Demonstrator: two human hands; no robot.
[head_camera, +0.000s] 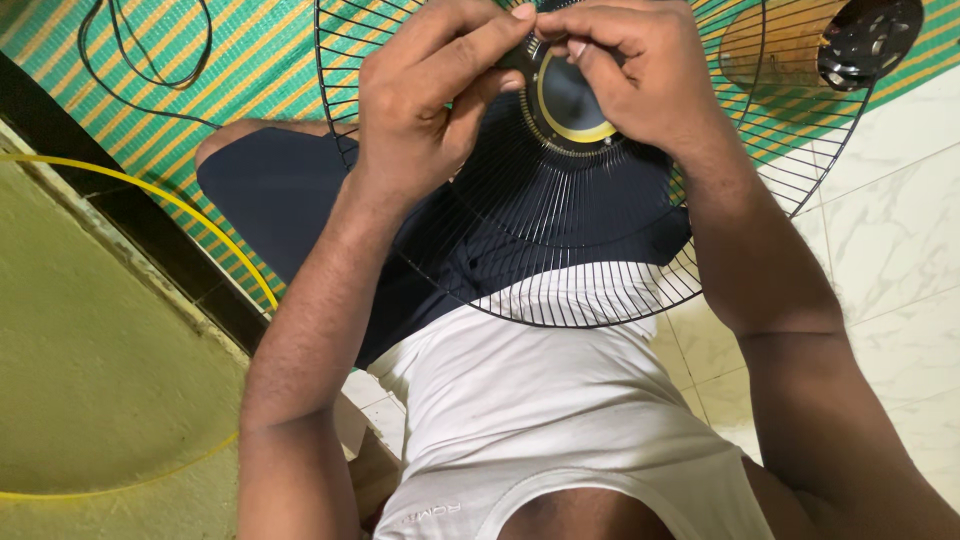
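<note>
With the wire fan guard (560, 250) resting across the lap, keep the left hand (420, 110) and right hand (640, 70) fingers pinched closed on the small part at the top of its round centre hub (572, 105), holding the guard level and applying even pressure.

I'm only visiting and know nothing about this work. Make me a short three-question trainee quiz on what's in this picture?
1. True or false: both hands, left hand and right hand, meet at the hub of the wire fan guard.
2. What colour is the ring around the hub?
3. The guard rests over: A) a table B) the person's lap C) a shelf.

Key: 1 true. 2 yellow. 3 B.
</note>
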